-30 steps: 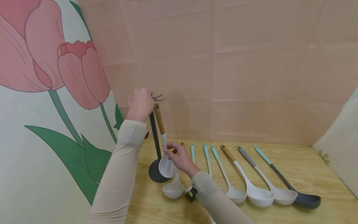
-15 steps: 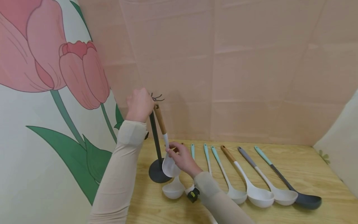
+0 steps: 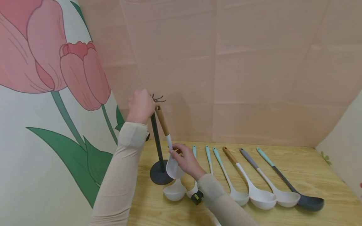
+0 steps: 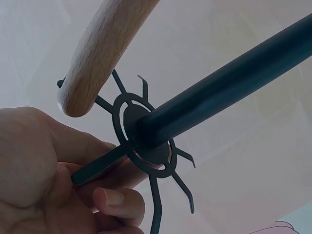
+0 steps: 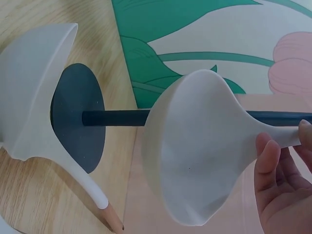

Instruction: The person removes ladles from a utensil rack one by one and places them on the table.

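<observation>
A ladle with a white bowl and wooden handle hangs slanting beside the black utensil stand. My right hand pinches its white neck just above the bowl, also seen in the right wrist view, where the ladle bowl faces the camera. My left hand grips the stand's top. In the left wrist view its fingers curl about one arm of the hook ring. Close by, the wooden handle's end sits over another hook, whose tip shows past the wood. The handle's hole is hidden there.
Several ladles lie in a row on the wooden table. A white ladle lies nearest the stand's round base; a black ladle is farthest right. A tulip-printed wall rises close on the left.
The ladle's bowl has swung slightly to the right with my right hand, away from the stand's pole. The handle's top end and my left hand have stayed in place.
</observation>
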`<state>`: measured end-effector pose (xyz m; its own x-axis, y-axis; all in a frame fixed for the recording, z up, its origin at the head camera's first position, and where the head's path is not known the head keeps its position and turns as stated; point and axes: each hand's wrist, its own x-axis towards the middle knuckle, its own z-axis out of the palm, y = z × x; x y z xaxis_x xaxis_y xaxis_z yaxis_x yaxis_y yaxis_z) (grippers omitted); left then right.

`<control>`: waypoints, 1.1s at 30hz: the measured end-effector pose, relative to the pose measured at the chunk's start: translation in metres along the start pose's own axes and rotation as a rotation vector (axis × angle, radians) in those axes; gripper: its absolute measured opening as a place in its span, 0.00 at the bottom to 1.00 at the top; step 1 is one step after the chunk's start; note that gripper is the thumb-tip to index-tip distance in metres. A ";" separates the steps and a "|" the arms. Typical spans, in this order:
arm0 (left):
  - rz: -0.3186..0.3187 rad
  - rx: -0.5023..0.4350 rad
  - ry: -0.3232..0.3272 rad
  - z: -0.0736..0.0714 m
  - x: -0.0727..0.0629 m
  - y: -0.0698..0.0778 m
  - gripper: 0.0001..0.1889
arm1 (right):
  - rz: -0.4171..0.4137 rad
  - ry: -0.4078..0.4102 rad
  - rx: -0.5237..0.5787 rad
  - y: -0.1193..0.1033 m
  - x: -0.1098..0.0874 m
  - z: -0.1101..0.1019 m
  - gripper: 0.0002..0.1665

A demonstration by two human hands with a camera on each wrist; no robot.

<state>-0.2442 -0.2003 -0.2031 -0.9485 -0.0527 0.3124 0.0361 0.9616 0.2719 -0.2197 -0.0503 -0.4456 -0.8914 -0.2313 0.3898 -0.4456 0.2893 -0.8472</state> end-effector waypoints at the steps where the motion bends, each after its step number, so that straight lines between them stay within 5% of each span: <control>1: -0.001 -0.004 -0.002 0.000 0.000 0.000 0.12 | -0.001 0.002 -0.003 0.000 0.000 -0.001 0.11; 33: -0.019 0.005 -0.004 0.007 0.004 0.011 0.11 | -0.009 0.005 -0.018 0.010 -0.001 -0.033 0.10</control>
<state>-0.2501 -0.1884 -0.2056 -0.9502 -0.0695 0.3037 0.0169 0.9618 0.2731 -0.2256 -0.0162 -0.4423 -0.8875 -0.2290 0.3998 -0.4554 0.3038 -0.8369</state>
